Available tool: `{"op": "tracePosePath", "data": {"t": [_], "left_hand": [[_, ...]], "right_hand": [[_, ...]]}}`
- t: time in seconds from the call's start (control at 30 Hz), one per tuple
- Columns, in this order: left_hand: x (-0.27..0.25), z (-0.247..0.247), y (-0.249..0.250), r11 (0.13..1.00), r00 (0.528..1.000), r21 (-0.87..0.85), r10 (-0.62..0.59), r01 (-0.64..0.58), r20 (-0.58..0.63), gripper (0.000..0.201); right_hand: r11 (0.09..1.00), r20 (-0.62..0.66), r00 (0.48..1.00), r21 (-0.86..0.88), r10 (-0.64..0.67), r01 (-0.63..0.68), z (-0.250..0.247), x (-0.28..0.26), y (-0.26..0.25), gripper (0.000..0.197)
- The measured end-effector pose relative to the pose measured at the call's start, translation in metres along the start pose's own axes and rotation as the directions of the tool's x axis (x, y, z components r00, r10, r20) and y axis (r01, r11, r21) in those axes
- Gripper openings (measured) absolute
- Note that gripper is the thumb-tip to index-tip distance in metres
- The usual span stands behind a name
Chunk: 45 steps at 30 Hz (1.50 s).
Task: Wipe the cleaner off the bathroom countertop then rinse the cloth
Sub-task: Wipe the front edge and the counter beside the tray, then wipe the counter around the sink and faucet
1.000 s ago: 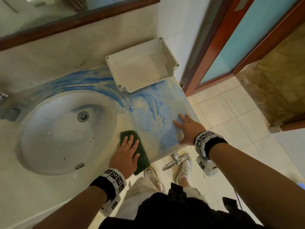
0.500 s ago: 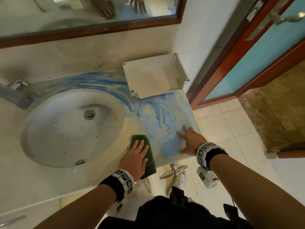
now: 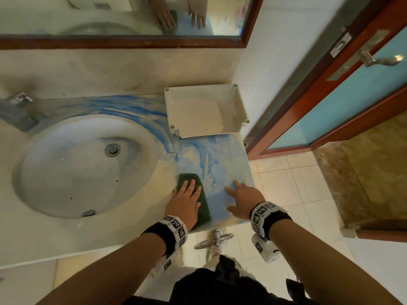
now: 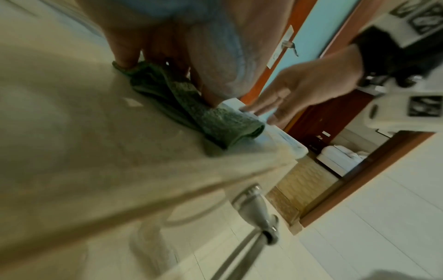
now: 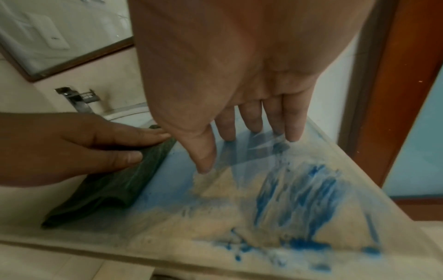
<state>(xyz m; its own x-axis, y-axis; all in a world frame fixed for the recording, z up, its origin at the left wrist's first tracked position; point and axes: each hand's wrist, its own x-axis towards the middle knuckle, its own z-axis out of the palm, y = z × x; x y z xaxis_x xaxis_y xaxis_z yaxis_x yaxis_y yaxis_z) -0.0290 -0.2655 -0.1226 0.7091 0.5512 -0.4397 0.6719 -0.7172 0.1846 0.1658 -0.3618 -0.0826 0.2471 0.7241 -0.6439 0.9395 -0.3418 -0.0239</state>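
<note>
A folded dark green cloth (image 3: pixel 203 202) (image 4: pixel 191 111) (image 5: pixel 112 187) lies on the beige countertop (image 3: pixel 66 234), right of the basin. My left hand (image 3: pixel 186 200) (image 5: pixel 72 147) presses flat on it with straight fingers. Blue cleaner (image 3: pixel 220 159) (image 5: pixel 294 191) streaks the counter from behind the basin to the right end. My right hand (image 3: pixel 241 198) (image 5: pixel 239 113) (image 4: pixel 294 91) rests open on the blue-smeared counter near the right front corner, fingertips touching the surface.
A round sink basin (image 3: pixel 72 168) with a drain (image 3: pixel 112 150) fills the left. The tap (image 3: pixel 16 111) stands at the back left. A white plastic tray (image 3: pixel 204 111) sits at the back right. A mirror (image 3: pixel 110 16) hangs above. A wooden door (image 3: pixel 352 84) stands to the right.
The head view has tilted up, showing more mirror and door. Both hands stay on the counter, the left on the cloth, with little visible shift.
</note>
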Motion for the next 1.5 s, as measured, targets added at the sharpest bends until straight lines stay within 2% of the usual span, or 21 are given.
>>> {"op": "tracePosePath", "data": {"t": [0.13,0.27,0.37,0.43,0.53,0.6,0.67,0.7,0.73,0.83,0.87,0.93,1.0,1.07,1.17,1.23,1.3,1.33,1.43,1.5], "left_hand": [[-0.007,0.006,0.025,0.999,0.999,-0.021,-0.047,0.047,0.014,0.058],[-0.004,-0.016,0.028,0.993,0.997,-0.089,-0.077,0.078,0.017,0.051],[0.003,-0.049,0.026,0.947,0.966,-0.206,-0.256,0.245,-0.030,0.030],[0.020,-0.077,0.019,0.874,0.901,-0.291,-0.426,0.389,-0.075,0.025],[0.055,-0.113,-0.004,0.693,0.755,-0.534,-0.639,0.484,-0.145,0.027],[0.078,-0.127,-0.024,0.510,0.671,-0.728,-0.736,0.458,-0.094,0.026],[0.099,-0.130,-0.043,0.308,0.610,-0.871,-0.793,0.384,-0.011,0.038],[0.107,-0.132,-0.047,0.242,0.588,-0.900,-0.809,0.363,0.019,0.039],[0.113,-0.135,-0.047,0.204,0.572,-0.909,-0.819,0.362,0.045,0.035],[0.129,-0.139,-0.045,0.220,0.521,-0.889,-0.853,0.402,0.024,0.028],[0.134,-0.138,-0.044,0.225,0.513,-0.877,-0.858,0.424,0.028,0.033],[0.143,-0.136,-0.042,0.215,0.533,-0.876,-0.844,0.432,0.055,0.041],[0.149,-0.134,-0.040,0.169,0.547,-0.884,-0.830,0.435,0.110,0.042],[0.155,-0.132,-0.039,0.100,0.524,-0.915,-0.841,0.391,0.132,0.043],[0.165,-0.109,-0.054,0.010,0.522,-0.946,-0.836,0.324,0.170,0.044],[0.172,-0.088,-0.069,-0.091,0.541,-0.949,-0.803,0.301,0.248,0.038],[0.162,-0.100,-0.060,-0.138,0.566,-0.943,-0.770,0.304,0.295,0.025],[0.153,-0.111,-0.051,-0.127,0.574,-0.937,-0.760,0.327,0.303,0.018],[0.138,-0.116,-0.044,-0.159,0.627,-0.932,-0.701,0.327,0.340,0.022],[0.128,-0.119,-0.045,-0.158,0.643,-0.935,-0.689,0.316,0.334,0.022]], "right_hand": [[0.999,-0.066,0.997,-0.008,-0.039,0.039,-0.012,0.007,0.014,0.052],[0.998,-0.094,0.995,0.057,-0.030,0.035,-0.027,0.020,0.037,0.039],[0.983,-0.160,0.987,0.174,-0.025,0.053,-0.042,0.034,0.057,0.021],[0.941,-0.199,0.979,0.338,0.049,0.022,-0.056,0.049,0.073,0.014],[0.828,-0.263,0.946,0.560,0.188,-0.009,-0.080,0.076,0.094,0.034],[0.793,-0.306,0.924,0.610,0.230,0.004,-0.097,0.092,0.104,0.035],[0.748,-0.311,0.919,0.664,0.243,0.027,-0.112,0.107,0.111,0.029],[0.716,-0.295,0.920,0.698,0.259,0.023,-0.117,0.115,0.115,0.028],[0.677,-0.278,0.919,0.736,0.279,0.017,-0.123,0.121,0.118,0.031],[0.610,-0.195,0.926,0.791,0.325,-0.048,-0.134,0.134,0.126,0.046],[0.603,-0.164,0.931,0.795,0.325,-0.071,-0.136,0.135,0.128,0.049],[0.551,-0.100,0.938,0.828,0.331,-0.105,-0.135,0.140,0.131,0.051],[0.404,-0.012,0.950,0.907,0.313,-0.122,-0.131,0.145,0.133,0.047],[0.229,0.060,0.960,0.965,0.274,-0.126,-0.126,0.149,0.133,0.042],[0.086,0.090,0.972,0.990,0.215,-0.111,-0.123,0.149,0.129,0.029],[0.043,0.082,0.977,0.995,0.199,-0.092,-0.122,0.148,0.126,0.023],[0.031,0.072,0.975,0.996,0.210,-0.080,-0.119,0.148,0.125,0.022],[0.033,0.068,0.974,0.996,0.215,-0.077,-0.119,0.148,0.125,0.023],[0.043,0.056,0.976,0.997,0.209,-0.067,-0.116,0.143,0.125,0.024],[0.052,0.041,0.979,0.997,0.200,-0.052,-0.117,0.138,0.125,0.025]]}}
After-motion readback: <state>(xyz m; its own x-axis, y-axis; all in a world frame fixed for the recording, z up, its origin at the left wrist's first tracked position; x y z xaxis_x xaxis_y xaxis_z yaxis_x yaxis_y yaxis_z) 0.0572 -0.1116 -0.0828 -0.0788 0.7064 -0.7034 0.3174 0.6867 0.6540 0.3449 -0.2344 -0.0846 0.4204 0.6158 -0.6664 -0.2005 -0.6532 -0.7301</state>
